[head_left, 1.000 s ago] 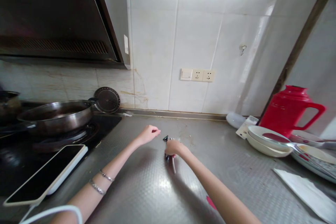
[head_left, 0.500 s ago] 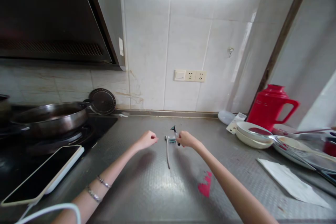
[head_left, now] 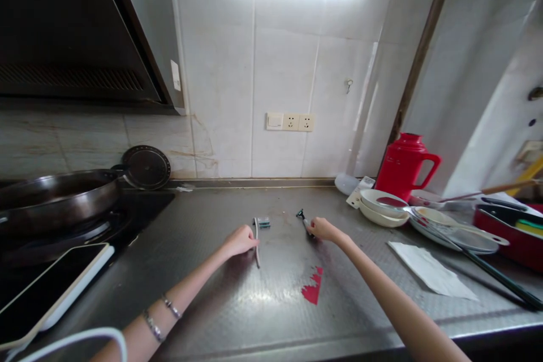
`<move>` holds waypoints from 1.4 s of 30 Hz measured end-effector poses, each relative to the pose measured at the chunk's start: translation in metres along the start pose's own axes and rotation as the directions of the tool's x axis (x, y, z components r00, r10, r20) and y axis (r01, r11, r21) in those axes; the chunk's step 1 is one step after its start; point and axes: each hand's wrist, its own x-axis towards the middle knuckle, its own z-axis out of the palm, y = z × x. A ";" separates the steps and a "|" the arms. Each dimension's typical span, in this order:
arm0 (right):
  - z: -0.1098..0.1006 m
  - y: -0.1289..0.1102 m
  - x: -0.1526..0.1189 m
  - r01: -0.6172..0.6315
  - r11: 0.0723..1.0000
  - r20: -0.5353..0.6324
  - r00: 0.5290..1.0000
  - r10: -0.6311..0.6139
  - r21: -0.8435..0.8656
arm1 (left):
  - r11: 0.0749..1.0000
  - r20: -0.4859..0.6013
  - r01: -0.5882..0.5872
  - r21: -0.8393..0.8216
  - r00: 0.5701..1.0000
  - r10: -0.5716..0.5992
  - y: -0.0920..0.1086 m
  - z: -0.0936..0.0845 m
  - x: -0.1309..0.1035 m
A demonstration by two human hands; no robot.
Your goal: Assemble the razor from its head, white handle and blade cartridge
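Note:
My left hand [head_left: 241, 241] is closed, with its fingertips pinched at the middle of a thin grey strip [head_left: 257, 257] lying on the steel counter. Right behind the strip lies a small clear-and-green pack [head_left: 263, 223], apparently of razor blades. To the right, my right hand [head_left: 323, 229] is closed around the handle of a razor [head_left: 304, 219]. The razor's dark head points up and left, low over the counter or touching it; I cannot tell which. Part of its handle is hidden in my fingers.
A pan [head_left: 63, 201] sits on the stove at left, with a phone [head_left: 51, 288] in front. On the right stand a red thermos [head_left: 401, 164], stacked bowls [head_left: 382, 215], a white napkin [head_left: 430, 271] and a red container [head_left: 509, 235]. A red patch [head_left: 313, 288] marks the steel counter [head_left: 237, 317].
My right hand has carried the razor rightward, away from the small pack. My left hand has moved to the grey strip and now touches it. The view has shifted right.

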 end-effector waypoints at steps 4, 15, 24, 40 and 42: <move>0.002 0.003 0.002 0.011 1.000 0.043 0.999 -0.012 0.020 | 0.996 -0.029 0.066 0.060 0.997 -0.065 0.005 0.003 -0.003; -0.006 0.001 -0.003 0.000 1.000 -0.007 1.000 0.000 -0.007 | 0.973 -0.062 0.144 0.182 0.989 -0.135 0.024 0.004 -0.009; -0.024 -0.013 -0.013 0.048 0.999 -0.110 0.993 -0.046 0.017 | 0.969 -0.144 0.126 0.211 0.985 -0.097 0.029 0.000 -0.014; -0.033 -0.068 -0.024 0.221 0.943 -0.141 0.971 -0.191 0.247 | 0.972 -0.149 -0.037 0.233 0.986 0.073 0.114 0.018 -0.006; -0.031 -0.066 -0.024 0.207 0.948 -0.134 0.975 -0.179 0.243 | 0.971 -0.153 -0.043 0.233 0.985 0.080 0.117 0.021 -0.005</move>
